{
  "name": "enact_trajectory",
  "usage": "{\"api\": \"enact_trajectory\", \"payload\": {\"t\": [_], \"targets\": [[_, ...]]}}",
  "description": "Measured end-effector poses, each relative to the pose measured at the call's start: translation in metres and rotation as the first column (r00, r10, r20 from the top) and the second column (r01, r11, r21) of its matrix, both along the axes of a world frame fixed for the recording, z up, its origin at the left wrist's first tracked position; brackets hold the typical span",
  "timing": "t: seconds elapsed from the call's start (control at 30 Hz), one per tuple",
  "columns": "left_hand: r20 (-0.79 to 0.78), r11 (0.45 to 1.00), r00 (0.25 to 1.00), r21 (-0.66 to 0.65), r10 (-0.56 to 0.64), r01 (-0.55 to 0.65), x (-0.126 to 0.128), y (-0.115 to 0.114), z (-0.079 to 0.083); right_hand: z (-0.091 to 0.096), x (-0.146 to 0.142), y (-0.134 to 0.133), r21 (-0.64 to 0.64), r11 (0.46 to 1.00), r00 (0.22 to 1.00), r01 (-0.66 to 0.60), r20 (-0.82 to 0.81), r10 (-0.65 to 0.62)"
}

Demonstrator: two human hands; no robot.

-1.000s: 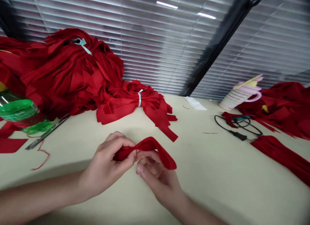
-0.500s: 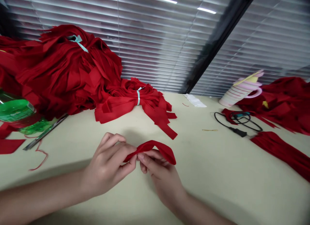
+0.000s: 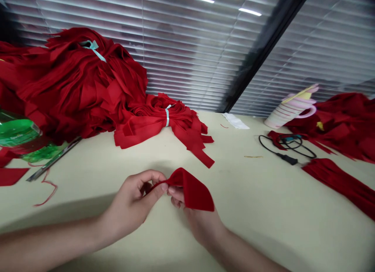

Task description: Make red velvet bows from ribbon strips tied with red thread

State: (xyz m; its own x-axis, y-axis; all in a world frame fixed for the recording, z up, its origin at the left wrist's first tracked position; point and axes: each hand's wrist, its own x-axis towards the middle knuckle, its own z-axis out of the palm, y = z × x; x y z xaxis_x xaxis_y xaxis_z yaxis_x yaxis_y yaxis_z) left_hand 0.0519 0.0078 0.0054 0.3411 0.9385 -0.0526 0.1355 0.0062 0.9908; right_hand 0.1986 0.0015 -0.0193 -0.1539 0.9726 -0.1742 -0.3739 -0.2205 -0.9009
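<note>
Both hands hold one small folded piece of red cloth (image 3: 191,190) just above the pale table (image 3: 252,201), near its front edge. My left hand (image 3: 134,199) pinches the cloth's left end between thumb and fingers. My right hand (image 3: 199,221) grips it from below, its fingers mostly hidden under the drooping flap. The cloth bends into a loop that hangs over my right hand.
A big heap of red cloth strips (image 3: 73,84) fills the back left, with a tied bundle (image 3: 164,121) in front of it. A green plastic bottle (image 3: 20,141) and a metal ruler (image 3: 54,159) lie left. A black cable (image 3: 285,149), tape rolls (image 3: 291,110) and more red cloth (image 3: 342,123) sit right.
The cloth loop has turned and dropped, its flap now hanging wide over my right hand. My left fingers have curled in tighter on its end. Both hands stay in about the same place.
</note>
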Motion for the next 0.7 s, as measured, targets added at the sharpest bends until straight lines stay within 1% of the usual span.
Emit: {"api": "enact_trajectory", "payload": {"t": [0.07, 0.13, 0.2, 0.33, 0.4, 0.5, 0.53, 0.6, 0.63, 0.7], "targets": [[0.008, 0.995, 1.0, -0.098, -0.018, 0.019, 0.0, -0.002, 0.0, -0.001, 0.001, -0.001, 0.006, 1.0, 1.0, -0.015, -0.024, 0.015], [0.009, 0.988, 1.0, -0.154, -0.026, 0.027, -0.001, -0.003, 0.0, 0.001, 0.003, -0.001, 0.017, 1.0, 1.0, -0.026, -0.006, 0.026], [0.014, 0.985, 0.999, -0.164, -0.043, 0.045, -0.004, -0.002, 0.001, 0.005, 0.005, -0.001, 0.069, 0.997, 0.999, -0.044, 0.03, 0.042], [0.061, 0.986, 0.995, -0.142, -0.084, 0.091, -0.008, 0.002, 0.002, 0.013, 0.009, 0.0, 0.237, 0.968, 0.994, -0.087, 0.092, 0.067], [0.064, 0.973, 0.987, -0.169, -0.149, 0.158, -0.008, 0.001, 0.004, 0.014, 0.012, 0.002, 0.258, 0.959, 0.987, -0.112, 0.141, 0.078], [0.069, 0.911, 0.956, -0.288, -0.286, 0.293, -0.007, -0.007, 0.009, 0.013, 0.014, 0.004, 0.19, 0.967, 0.974, -0.168, 0.181, 0.133], [0.101, 0.892, 0.955, -0.343, -0.277, 0.295, -0.007, -0.01, 0.01, 0.012, 0.014, 0.005, 0.169, 0.969, 0.972, -0.18, 0.185, 0.148], [0.23, 0.838, 0.956, -0.471, -0.184, 0.275, -0.006, -0.013, 0.012, 0.011, 0.014, 0.006, 0.156, 0.966, 0.966, -0.205, 0.191, 0.174], [0.32, 0.797, 0.939, -0.531, -0.126, 0.288, -0.006, -0.013, 0.012, 0.01, 0.015, 0.007, 0.165, 0.962, 0.963, -0.22, 0.192, 0.187], [0.499, 0.708, 0.865, -0.595, -0.044, 0.38, -0.007, -0.008, 0.011, 0.008, 0.016, 0.007, 0.184, 0.95, 0.96, -0.251, 0.177, 0.219]]}}
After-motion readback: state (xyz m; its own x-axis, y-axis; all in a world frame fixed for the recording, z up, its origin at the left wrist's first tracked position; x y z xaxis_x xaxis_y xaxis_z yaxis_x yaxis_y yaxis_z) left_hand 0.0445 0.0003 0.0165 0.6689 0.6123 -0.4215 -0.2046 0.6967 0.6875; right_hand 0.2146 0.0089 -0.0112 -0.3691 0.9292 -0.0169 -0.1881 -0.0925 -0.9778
